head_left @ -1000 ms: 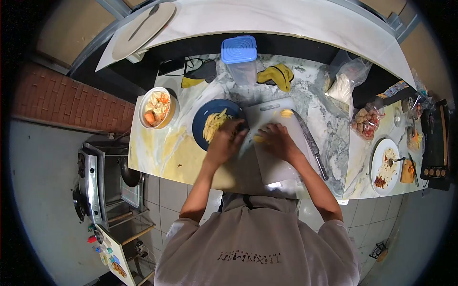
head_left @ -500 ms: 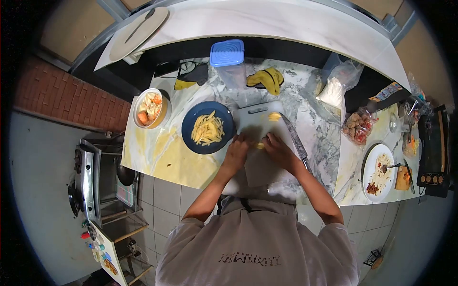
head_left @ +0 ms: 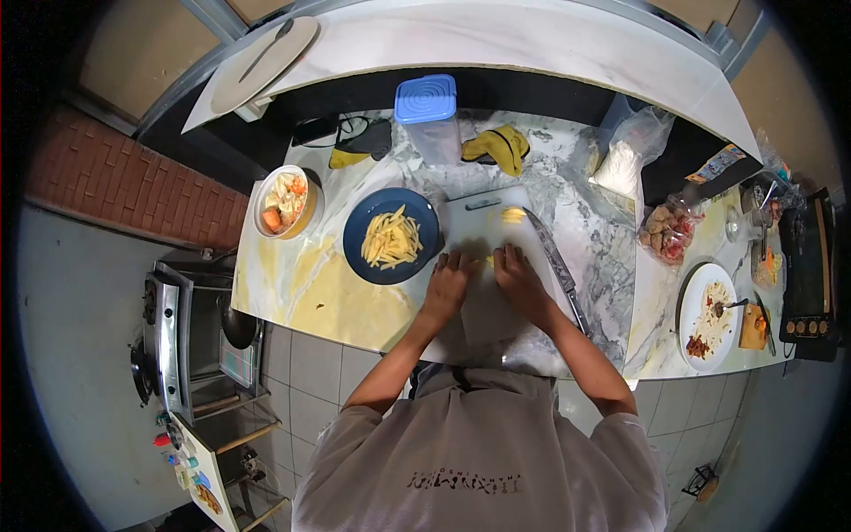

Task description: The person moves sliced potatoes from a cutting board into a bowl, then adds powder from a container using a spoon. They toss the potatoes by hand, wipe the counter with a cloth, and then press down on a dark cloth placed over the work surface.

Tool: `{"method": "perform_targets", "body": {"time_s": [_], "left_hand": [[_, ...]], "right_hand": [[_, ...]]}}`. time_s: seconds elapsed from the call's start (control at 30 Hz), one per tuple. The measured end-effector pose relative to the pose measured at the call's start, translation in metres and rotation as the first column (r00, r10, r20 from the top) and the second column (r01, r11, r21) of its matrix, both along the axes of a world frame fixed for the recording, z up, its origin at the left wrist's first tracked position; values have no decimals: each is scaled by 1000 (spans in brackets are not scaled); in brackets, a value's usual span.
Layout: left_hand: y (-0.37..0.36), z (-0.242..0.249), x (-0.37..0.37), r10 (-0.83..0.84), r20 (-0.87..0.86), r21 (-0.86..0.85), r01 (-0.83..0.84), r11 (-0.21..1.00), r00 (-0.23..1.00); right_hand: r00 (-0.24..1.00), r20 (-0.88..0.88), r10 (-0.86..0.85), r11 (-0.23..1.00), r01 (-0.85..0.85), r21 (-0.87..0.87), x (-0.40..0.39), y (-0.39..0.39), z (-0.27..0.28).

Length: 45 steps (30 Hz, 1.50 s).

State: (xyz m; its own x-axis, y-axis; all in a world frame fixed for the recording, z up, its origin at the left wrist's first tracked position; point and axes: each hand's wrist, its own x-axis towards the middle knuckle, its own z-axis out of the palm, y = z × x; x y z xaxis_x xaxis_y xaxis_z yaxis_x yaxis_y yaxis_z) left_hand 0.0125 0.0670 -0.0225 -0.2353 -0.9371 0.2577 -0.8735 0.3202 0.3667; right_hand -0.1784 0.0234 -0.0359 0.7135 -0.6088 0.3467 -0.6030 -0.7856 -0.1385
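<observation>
Flanking yellow piece [head_left: 489, 261] on cutting board [head_left: 486, 228] with left hand [head_left: 448, 280] and right hand [head_left: 521, 279] | grip clamped or apart: cannot tell | around piece: slices [head_left: 513, 215] 1 o'clock, knife [head_left: 560, 269] 3 o'clock, plate [head_left: 355, 239] 9 o'clock

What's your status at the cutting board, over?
Left hand and right hand at cutting board, yellow food between them. Yellow strips heaped on blue plate. Knife along board's right edge, neither hand on it.
</observation>
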Motion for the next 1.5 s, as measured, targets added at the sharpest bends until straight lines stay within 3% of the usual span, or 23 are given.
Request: {"method": "perform_targets", "body": {"time_s": [0.17, 0.23, 0.27, 0.33, 0.47, 0.57, 0.63, 0.67, 0.7, 0.73, 0.77, 0.87, 1.0, 1.07, 1.1, 1.17, 1.2, 1.3, 1.33, 1.4, 1.43, 1.47, 1.5], "left_hand": [[3, -1, -6, 47, 51, 34, -49, 998, 998], [3, -2, -4, -52, 43, -40, 53, 998, 998], [3, -2, -3, -49, 42, -44, 51, 998, 998], [2, -6, -3, -48, -22, 36, 49, 998, 999], [6, -7, -7, -43, 15, 32, 43, 999, 999], [5, -9, -1, -43, -77, 38, 46, 998, 996], [0, -21, 9, -87, -180, -186, 53, 981, 980], [-2, -27, 13, -84, -182, -189, 49, 981, 980], [-7, -7, 16, 35, -421, 135, 25, 991, 906], [-9, 11, 19, 219, -586, 440, 80, 894, 780], [-8, 22, 23, 220, -589, 436, 76, 897, 778], [-11, 43, 44, 199, -878, 273, 113, 955, 435], [-14, 77, 93, 208, -842, 232, -15, 973, 497], [-17, 79, 113, 358, -708, 248, -260, 933, 609], [-21, 69, 126, 362, -705, 248, -266, 931, 609], [-29, 39, 148, 347, -591, 94, -365, 926, 728], [-28, 51, 147, 418, -543, 177, -387, 905, 728], [-22, 59, 151, 403, -493, 220, -337, 915, 771], [-22, 62, 152, 404, -491, 220, -338, 915, 772], [-20, 66, 151, 465, -613, 337, -321, 885, 638], [-20, 63, 154, 466, -613, 339, -319, 885, 639], [-20, 59, 157, 441, -614, 294, -328, 898, 655], [-20, 55, 159, 415, -613, 249, -334, 909, 672]], "right_hand": [[998, 50, -22, 992, 28, -120, 1, 0, -9], [997, -39, -63, 975, 69, 213, -1, 1, -5], [997, -40, -60, 976, 67, 209, -1, -1, -2], [988, -14, -153, 889, 143, 435, 5, -7, 33], [985, 62, -158, 916, 123, 381, 2, -12, 29], [976, 115, -186, 878, 113, 466, -1, -16, 31], [959, 186, -212, 817, 69, 572, -1, -18, 43], [961, 185, -207, 819, 67, 570, 0, -18, 48], [939, 202, -278, 750, 81, 657, 1, -20, 54], [913, 211, -349, 671, 86, 737, 3, -21, 57], [915, 211, -343, 675, 84, 733, 5, -25, 55], [832, 425, -356, 673, -87, 734, 18, -34, 57], [790, 536, -299, 658, -237, 715, 61, -41, 79], [814, 530, -237, 696, -239, 677, 89, -43, 82], [838, 516, -179, 732, -237, 638, 102, -44, 83], [847, 523, -94, 761, -278, 587, 128, -51, 75], [852, 524, -12, 786, -315, 531, 139, -52, 68], [861, 501, 90, 877, -307, 370, 162, -53, 55], [875, 480, 72, 861, -297, 413, 161, -50, 54], [844, 530, 84, 885, -308, 350, 148, -49, 56], [811, 577, 99, 907, -311, 282, 138, -49, 70], [904, 424, -56, 784, -223, 579, 124, -54, 85], [873, 479, -93, 786, -231, 573, 107, -54, 86]]}}
